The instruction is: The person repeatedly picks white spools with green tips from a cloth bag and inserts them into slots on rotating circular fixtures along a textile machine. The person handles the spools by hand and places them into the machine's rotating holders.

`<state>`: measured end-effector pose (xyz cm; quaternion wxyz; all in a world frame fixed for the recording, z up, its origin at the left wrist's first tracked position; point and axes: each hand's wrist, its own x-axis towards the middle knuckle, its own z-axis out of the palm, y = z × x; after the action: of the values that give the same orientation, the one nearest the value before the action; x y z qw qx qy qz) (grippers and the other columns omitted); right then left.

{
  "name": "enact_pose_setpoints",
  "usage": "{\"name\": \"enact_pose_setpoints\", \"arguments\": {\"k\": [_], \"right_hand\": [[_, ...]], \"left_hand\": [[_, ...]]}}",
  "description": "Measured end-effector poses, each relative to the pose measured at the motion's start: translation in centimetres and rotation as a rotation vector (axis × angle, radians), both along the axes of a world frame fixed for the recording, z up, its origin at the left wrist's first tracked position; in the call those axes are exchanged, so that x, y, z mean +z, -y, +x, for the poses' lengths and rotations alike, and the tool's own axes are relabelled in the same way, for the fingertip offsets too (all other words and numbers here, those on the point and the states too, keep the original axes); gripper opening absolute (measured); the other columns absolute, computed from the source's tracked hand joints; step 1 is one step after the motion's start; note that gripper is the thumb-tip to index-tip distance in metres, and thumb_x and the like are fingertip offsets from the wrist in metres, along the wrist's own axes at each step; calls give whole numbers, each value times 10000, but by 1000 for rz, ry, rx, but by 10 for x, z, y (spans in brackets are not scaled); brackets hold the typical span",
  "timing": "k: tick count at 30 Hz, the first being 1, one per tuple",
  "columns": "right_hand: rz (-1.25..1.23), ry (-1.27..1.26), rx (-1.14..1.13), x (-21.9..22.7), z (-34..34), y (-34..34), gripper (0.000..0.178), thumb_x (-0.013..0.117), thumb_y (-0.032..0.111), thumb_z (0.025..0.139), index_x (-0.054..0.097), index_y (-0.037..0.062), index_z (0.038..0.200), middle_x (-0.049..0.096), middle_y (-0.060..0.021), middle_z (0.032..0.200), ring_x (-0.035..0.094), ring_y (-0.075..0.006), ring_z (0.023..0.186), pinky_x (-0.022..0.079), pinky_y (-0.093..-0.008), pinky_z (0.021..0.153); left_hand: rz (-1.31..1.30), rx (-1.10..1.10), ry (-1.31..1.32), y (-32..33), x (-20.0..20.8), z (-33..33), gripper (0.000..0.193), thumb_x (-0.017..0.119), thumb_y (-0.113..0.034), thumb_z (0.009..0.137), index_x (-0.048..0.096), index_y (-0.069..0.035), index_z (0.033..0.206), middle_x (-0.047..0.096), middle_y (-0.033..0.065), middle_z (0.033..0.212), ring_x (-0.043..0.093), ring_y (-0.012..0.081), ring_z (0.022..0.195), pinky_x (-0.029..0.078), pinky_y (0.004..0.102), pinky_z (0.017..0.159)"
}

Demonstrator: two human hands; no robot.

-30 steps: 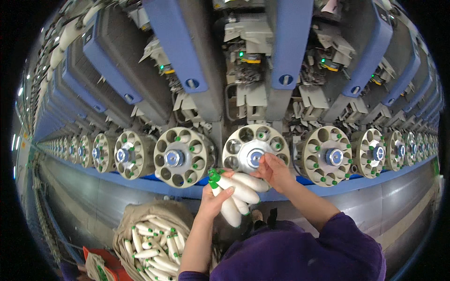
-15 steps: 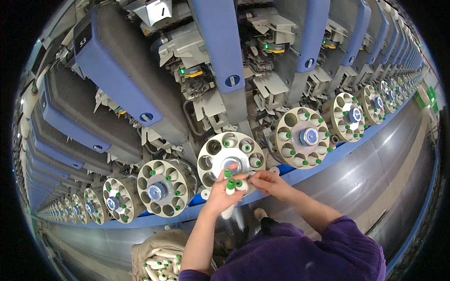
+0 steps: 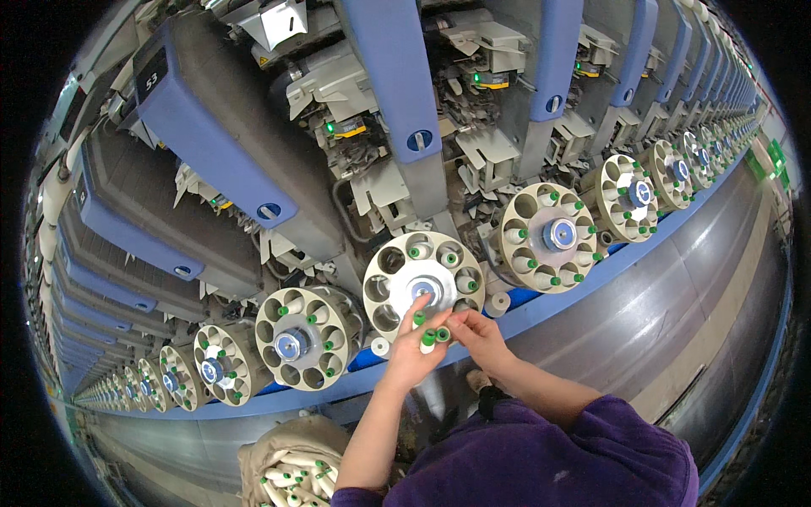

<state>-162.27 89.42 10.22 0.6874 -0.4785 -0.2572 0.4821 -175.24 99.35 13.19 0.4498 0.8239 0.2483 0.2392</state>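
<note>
My left hand (image 3: 411, 362) is closed around several white yarn bobbins (image 3: 428, 340) with green tips, held upright in front of a round cream magazine (image 3: 407, 286). Right beside it, my right hand (image 3: 481, 336) has thumb and fingertips pinched together, almost touching the bobbin tips. Whatever lies in that pinch is too small to make out. Green-tipped bobbins sit in the magazine's upper and right pockets, while its left pockets look dark inside. My hands hide its lower edge.
Similar round magazines (image 3: 289, 345) line a blue rail on both sides. Behind them rise blue and grey machine units (image 3: 390, 80) with metal brackets. An open cloth sack (image 3: 262, 452) of white bobbins stands low at the left, by my left forearm. Metal flooring (image 3: 608, 317) runs along the right.
Both hands have shifted slightly right with the bobbins, and the right hand's fingers have drawn closer to the bobbin tips. The view has moved a little.
</note>
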Motion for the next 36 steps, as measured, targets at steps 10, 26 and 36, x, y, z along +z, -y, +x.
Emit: {"name": "enact_pose_setpoints", "arguments": {"k": [10, 26, 36], "right_hand": [[100, 34, 284, 27, 7, -31, 189, 537, 235, 972, 527, 47, 971, 594, -26, 808, 581, -111, 701, 511, -266, 681], [440, 997, 333, 38, -29, -104, 131, 659, 135, 856, 680, 12, 898, 678, -119, 848, 645, -286, 800, 520, -322, 760], [140, 55, 567, 28, -41, -123, 210, 433, 221, 1016, 538, 40, 997, 567, -18, 853, 533, -92, 756, 465, -250, 723]], "left_hand": [[-867, 124, 889, -20, 11, -69, 553, 574, -315, 917, 404, -135, 1412, 386, 173, 1429, 555, 316, 1128, 496, 493, 931], [-844, 749, 944, -8, 38, -66, 445, 594, -145, 928, 465, -80, 1349, 581, 66, 1041, 587, 208, 965, 503, 359, 843], [-511, 927, 831, -41, -6, -46, 557, 553, 16, 791, 509, -80, 1338, 529, 77, 1103, 514, 177, 1016, 428, 290, 897]]}}
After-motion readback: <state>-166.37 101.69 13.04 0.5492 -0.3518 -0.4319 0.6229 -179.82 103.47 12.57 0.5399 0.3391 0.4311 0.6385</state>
